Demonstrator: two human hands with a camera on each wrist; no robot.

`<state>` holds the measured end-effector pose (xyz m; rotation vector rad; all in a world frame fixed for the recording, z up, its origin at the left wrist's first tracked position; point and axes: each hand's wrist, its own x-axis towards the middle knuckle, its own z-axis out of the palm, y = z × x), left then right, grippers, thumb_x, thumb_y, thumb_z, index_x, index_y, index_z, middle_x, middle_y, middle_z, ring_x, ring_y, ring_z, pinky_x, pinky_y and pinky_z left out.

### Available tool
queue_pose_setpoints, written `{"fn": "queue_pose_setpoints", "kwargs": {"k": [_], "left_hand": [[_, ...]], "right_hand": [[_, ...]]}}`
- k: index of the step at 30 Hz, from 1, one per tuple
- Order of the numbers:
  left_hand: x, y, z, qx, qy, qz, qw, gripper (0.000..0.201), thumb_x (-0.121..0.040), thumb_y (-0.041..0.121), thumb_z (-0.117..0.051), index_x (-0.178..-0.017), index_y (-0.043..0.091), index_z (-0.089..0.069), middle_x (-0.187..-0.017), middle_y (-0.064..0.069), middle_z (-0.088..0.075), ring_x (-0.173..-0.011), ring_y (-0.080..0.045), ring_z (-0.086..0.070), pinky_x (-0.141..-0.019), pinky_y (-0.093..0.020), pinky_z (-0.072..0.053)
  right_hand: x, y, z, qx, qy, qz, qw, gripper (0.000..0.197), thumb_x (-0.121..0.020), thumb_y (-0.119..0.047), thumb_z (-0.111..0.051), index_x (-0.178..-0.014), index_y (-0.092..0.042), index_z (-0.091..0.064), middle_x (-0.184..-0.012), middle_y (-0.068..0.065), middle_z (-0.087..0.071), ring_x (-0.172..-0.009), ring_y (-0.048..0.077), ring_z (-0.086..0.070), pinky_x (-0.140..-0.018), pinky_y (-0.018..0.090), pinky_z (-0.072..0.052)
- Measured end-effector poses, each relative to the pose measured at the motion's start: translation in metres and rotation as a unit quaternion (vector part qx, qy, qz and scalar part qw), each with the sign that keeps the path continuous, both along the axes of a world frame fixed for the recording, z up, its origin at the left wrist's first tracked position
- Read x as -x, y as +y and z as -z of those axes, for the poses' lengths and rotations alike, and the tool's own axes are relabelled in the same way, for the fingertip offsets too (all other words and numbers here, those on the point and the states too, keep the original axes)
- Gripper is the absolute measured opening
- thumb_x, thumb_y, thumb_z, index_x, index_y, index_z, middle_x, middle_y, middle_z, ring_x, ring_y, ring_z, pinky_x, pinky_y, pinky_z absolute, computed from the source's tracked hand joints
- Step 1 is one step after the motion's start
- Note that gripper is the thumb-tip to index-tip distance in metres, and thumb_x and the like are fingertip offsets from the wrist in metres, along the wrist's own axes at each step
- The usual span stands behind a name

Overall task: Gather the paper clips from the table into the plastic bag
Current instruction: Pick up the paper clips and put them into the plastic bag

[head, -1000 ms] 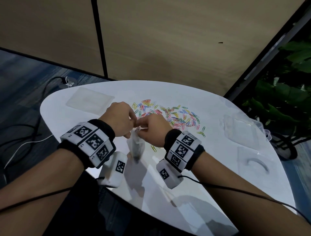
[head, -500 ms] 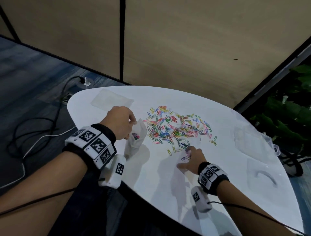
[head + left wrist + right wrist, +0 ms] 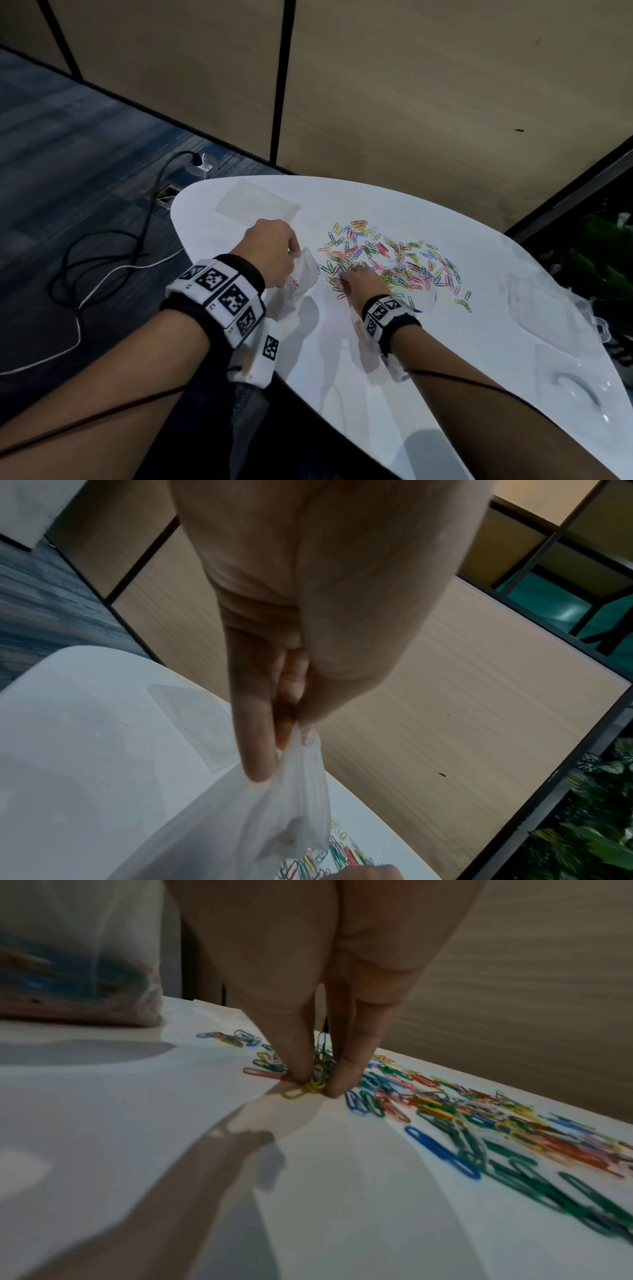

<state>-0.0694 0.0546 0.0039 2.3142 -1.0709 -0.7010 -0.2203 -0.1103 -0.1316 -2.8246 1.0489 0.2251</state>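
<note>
Several coloured paper clips (image 3: 394, 260) lie scattered on the white table (image 3: 394, 359). My left hand (image 3: 274, 251) pinches the top edge of a clear plastic bag (image 3: 298, 284), which hangs down to the table left of the pile. In the left wrist view the thumb and fingers (image 3: 257, 737) clamp the plastic bag (image 3: 274, 818). Some clips show through the plastic bag (image 3: 78, 969) in the right wrist view. My right hand (image 3: 356, 277) reaches into the near-left edge of the pile. Its fingertips (image 3: 298, 1069) pinch a small bunch of paper clips (image 3: 313, 1081) against the table.
A flat clear bag (image 3: 257, 202) lies at the table's far left. Clear plastic box parts (image 3: 548, 301) sit along the right edge, with a plant (image 3: 603, 260) beyond. Cables (image 3: 113, 250) run over the floor to the left. A beige partition (image 3: 411, 85) stands behind the table.
My right hand left the bag's mouth, went right to the table, then came in to the pile's near-left edge and closed on some clips. The left hand kept hold of the bag.
</note>
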Motion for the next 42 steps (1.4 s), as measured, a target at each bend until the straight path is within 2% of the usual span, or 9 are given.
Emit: {"fn": "queue_pose_setpoints", "kwargs": {"k": [8,13,21,23,27,33,36,40,42], "left_hand": [[-0.002,0.0,0.001,-0.005,-0.011,-0.006,1.0,0.016,-0.094,0.008,-0.058,-0.094,0.015,-0.073,-0.092,-0.007,-0.07,-0.064,-0.023,-0.075,-0.057,-0.025,-0.059],[0.002,-0.004,-0.003,-0.009,-0.012,-0.003,1.0,0.017,-0.093,0.006,-0.059,-0.097,0.014,-0.073,-0.097,-0.009,-0.07,-0.066,-0.024,-0.075,-0.065,-0.03,-0.063],[0.012,-0.011,-0.008,0.002,-0.004,-0.002,1.0,0.02,-0.093,0.005,-0.058,-0.1,0.009,-0.076,-0.078,-0.007,-0.07,-0.069,-0.025,-0.076,-0.078,-0.034,-0.063],[0.014,-0.011,-0.01,0.009,-0.004,-0.002,1.0,0.022,-0.093,0.005,-0.057,-0.099,0.01,-0.077,-0.079,-0.009,-0.073,-0.072,-0.026,-0.075,-0.081,-0.035,-0.062],[0.016,-0.01,-0.013,0.022,0.016,0.001,1.0,0.021,-0.094,0.004,-0.055,-0.095,0.009,-0.076,-0.082,-0.01,-0.073,-0.065,-0.026,-0.076,-0.074,-0.036,-0.064],[0.006,-0.007,-0.015,0.039,0.017,-0.022,0.999,0.021,-0.095,0.005,-0.056,-0.093,0.007,-0.077,-0.078,-0.012,-0.075,-0.06,-0.023,-0.076,-0.074,-0.035,-0.064],[0.002,-0.004,-0.019,0.047,0.01,-0.029,0.998,0.02,-0.095,0.005,-0.056,-0.094,0.007,-0.076,-0.084,-0.012,-0.075,-0.064,-0.024,-0.076,-0.075,-0.035,-0.063],[-0.012,0.003,-0.017,0.067,-0.01,-0.07,0.995,0.02,-0.095,0.006,-0.057,-0.1,0.01,-0.076,-0.093,-0.013,-0.074,-0.076,-0.027,-0.076,-0.083,-0.037,-0.061],[-0.019,0.008,-0.014,0.065,-0.013,-0.085,0.994,0.021,-0.095,0.005,-0.057,-0.1,0.013,-0.076,-0.099,-0.012,-0.073,-0.08,-0.027,-0.075,-0.086,-0.036,-0.06]], "right_hand": [[0.02,-0.032,-0.022,-0.124,-0.126,0.205,0.963,0.01,-0.081,-0.015,-0.073,-0.09,-0.016,-0.079,-0.09,0.001,-0.076,-0.084,0.016,-0.07,-0.082,0.027,-0.058],[0.035,-0.039,-0.054,-0.285,-0.303,0.303,0.857,0.011,-0.076,-0.01,-0.081,-0.086,-0.011,-0.078,-0.085,0.01,-0.077,-0.078,0.02,-0.074,-0.08,0.034,-0.061],[-0.003,0.024,-0.124,-0.577,-0.445,0.192,0.658,0.018,-0.078,0.009,-0.072,-0.095,0.003,-0.071,-0.09,0.015,-0.074,-0.079,0.026,-0.071,-0.079,0.028,-0.059],[-0.013,0.043,-0.124,-0.573,-0.418,0.173,0.684,0.016,-0.078,0.01,-0.071,-0.091,0.002,-0.071,-0.086,0.015,-0.073,-0.075,0.024,-0.07,-0.078,0.028,-0.06],[-0.024,0.056,-0.106,-0.347,-0.311,0.116,0.877,0.015,-0.076,0.003,-0.071,-0.085,-0.008,-0.077,-0.081,0.009,-0.075,-0.073,0.015,-0.07,-0.076,0.027,-0.059],[-0.043,0.061,-0.111,-0.222,-0.188,-0.023,0.956,0.023,-0.088,-0.01,-0.058,-0.102,-0.015,-0.076,-0.091,0.006,-0.076,-0.076,0.018,-0.068,-0.075,0.026,-0.052],[-0.047,0.056,-0.124,-0.289,-0.175,-0.03,0.941,0.032,-0.087,0.001,-0.051,-0.102,-0.014,-0.075,-0.099,0.006,-0.075,-0.082,0.019,-0.071,-0.075,0.028,-0.055],[-0.048,0.037,-0.128,-0.447,-0.349,0.079,0.82,0.038,-0.085,0.017,-0.039,-0.085,-0.003,-0.071,-0.089,0.013,-0.07,-0.079,0.03,-0.072,-0.072,0.039,-0.061],[-0.048,0.022,-0.113,-0.41,-0.358,0.12,0.831,0.037,-0.086,0.014,-0.04,-0.086,-0.006,-0.071,-0.09,0.01,-0.07,-0.085,0.03,-0.07,-0.08,0.04,-0.06]]}}
